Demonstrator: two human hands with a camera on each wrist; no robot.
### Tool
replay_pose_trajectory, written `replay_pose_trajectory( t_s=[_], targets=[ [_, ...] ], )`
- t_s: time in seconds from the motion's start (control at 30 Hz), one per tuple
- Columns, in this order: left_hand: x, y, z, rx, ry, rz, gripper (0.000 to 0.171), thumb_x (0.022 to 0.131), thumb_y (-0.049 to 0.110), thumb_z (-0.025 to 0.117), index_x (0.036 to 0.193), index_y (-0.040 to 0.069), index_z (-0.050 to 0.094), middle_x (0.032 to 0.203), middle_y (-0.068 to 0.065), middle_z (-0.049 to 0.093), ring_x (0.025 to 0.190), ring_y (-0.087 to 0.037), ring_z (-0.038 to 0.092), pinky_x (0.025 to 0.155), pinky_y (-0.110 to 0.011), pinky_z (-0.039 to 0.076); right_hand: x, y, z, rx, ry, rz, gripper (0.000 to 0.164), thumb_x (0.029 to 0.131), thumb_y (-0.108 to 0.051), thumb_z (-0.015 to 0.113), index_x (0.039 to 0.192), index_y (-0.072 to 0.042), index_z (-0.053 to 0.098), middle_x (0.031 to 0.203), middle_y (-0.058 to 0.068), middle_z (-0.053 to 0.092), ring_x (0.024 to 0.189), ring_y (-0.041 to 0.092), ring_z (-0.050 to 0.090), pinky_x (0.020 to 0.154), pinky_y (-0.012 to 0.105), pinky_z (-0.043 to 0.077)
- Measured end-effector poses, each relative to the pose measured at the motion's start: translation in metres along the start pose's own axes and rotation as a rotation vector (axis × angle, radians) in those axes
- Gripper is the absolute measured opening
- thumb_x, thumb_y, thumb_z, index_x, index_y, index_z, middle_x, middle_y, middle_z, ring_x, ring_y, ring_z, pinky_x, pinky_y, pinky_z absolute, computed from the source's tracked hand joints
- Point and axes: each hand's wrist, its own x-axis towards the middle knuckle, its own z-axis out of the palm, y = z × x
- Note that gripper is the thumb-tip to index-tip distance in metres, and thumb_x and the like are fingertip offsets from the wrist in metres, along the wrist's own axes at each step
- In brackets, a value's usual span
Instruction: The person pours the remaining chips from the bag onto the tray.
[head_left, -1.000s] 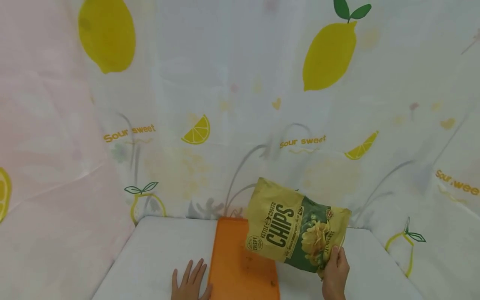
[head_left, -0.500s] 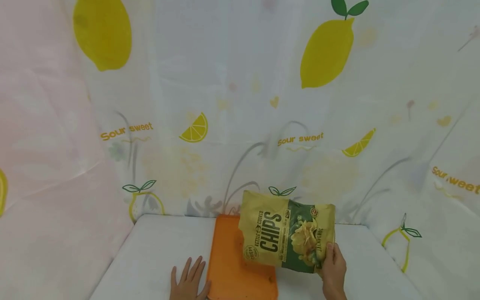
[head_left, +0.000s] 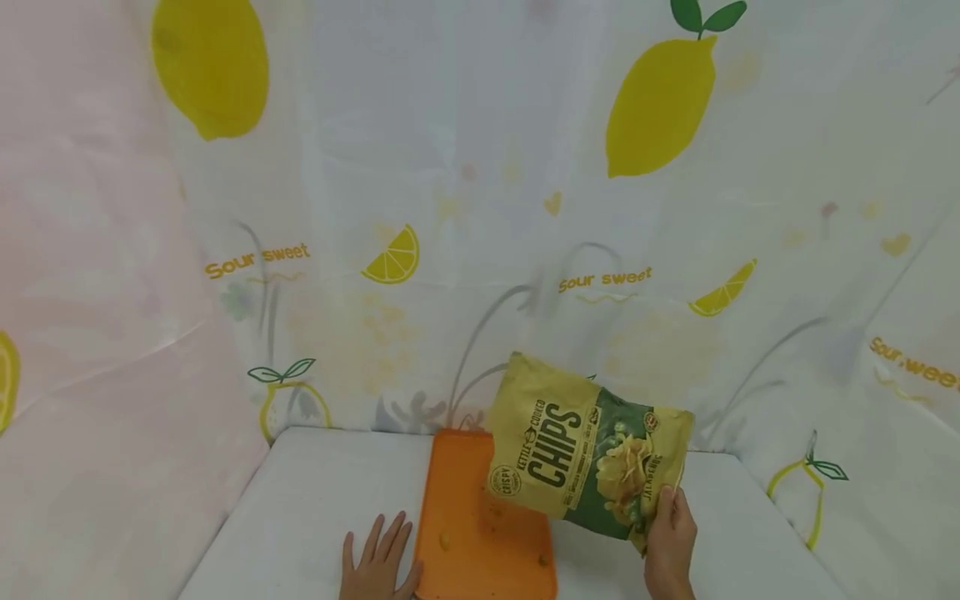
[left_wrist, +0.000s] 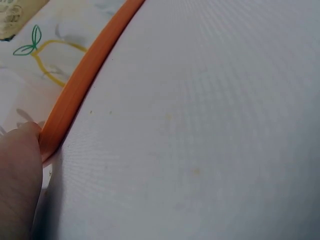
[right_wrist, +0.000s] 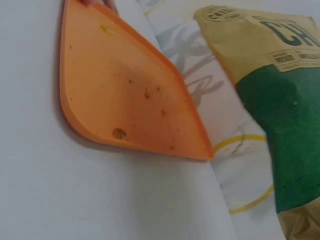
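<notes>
My right hand (head_left: 671,542) pinches one end of a yellow-green bag of jalapeño chips (head_left: 581,458), thumb on its printed front. The bag hangs tilted above the orange tray (head_left: 480,575), its far end raised to the left. A small yellowish chip piece (head_left: 444,540) lies on the tray, with dark crumbs (right_wrist: 119,133) and specks scattered over it. My left hand (head_left: 375,562) rests on the white tabletop left of the tray, fingers spread and straight, thumb at the tray's side. The left wrist view shows that thumb (left_wrist: 20,175) against the tray's rim (left_wrist: 80,82).
The white table (head_left: 330,475) carries the tray near its middle. A few tiny crumbs (left_wrist: 196,171) dot the tabletop. A lemon-printed curtain (head_left: 480,208) encloses the back and both sides.
The bag dipped, levelled and swung left, then came back up and right to a tilt. A yellowish chip piece now shows on the tray. My left hand has stayed in place.
</notes>
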Motion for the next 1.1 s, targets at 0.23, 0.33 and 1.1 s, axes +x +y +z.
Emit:
replay_pose_trajectory(
  t_s=[0.23, 0.33, 1.1],
  targets=[
    [0.0011, 0.0008, -0.0032, -0.016, -0.043, -0.008, 0.064, 0.075, 0.060, 0.054, 0.126, 0.022, 0.051, 0.135, 0.004, 0.049, 0.129, -0.023, 0.038, 0.107, -0.056, 0.015, 0.0015, -0.0006, -0.0012, 0.037, -0.005, -0.006, 0.053, 0.092, -0.053, 0.023, 0.116, -0.012, 0.048, 0.079, -0.023, 0.049, 0.068, -0.010, 0.048, 0.058, 0.013, 0.043],
    [0.0015, 0.0012, -0.0026, -0.019, -0.038, 0.000, 0.064, 0.075, 0.061, 0.053, 0.127, 0.023, 0.051, 0.135, 0.005, 0.049, 0.128, -0.023, 0.037, 0.108, -0.057, 0.014, 0.0018, 0.0010, -0.0013, 0.083, 0.012, 0.002, 0.052, 0.092, -0.053, 0.024, 0.117, -0.015, 0.047, 0.080, -0.028, 0.049, 0.070, -0.012, 0.049, 0.059, 0.012, 0.044],
    [0.0010, 0.0005, -0.0034, -0.029, -0.047, -0.001, 0.061, 0.077, 0.060, 0.051, 0.126, 0.024, 0.051, 0.135, 0.007, 0.048, 0.128, -0.021, 0.037, 0.108, -0.056, 0.013, -0.0033, 0.0052, 0.0053, 0.018, -0.055, -0.046, 0.047, 0.092, -0.054, 0.024, 0.106, -0.016, 0.048, 0.076, -0.015, 0.049, 0.065, -0.002, 0.049, 0.055, 0.018, 0.045]
  ],
)
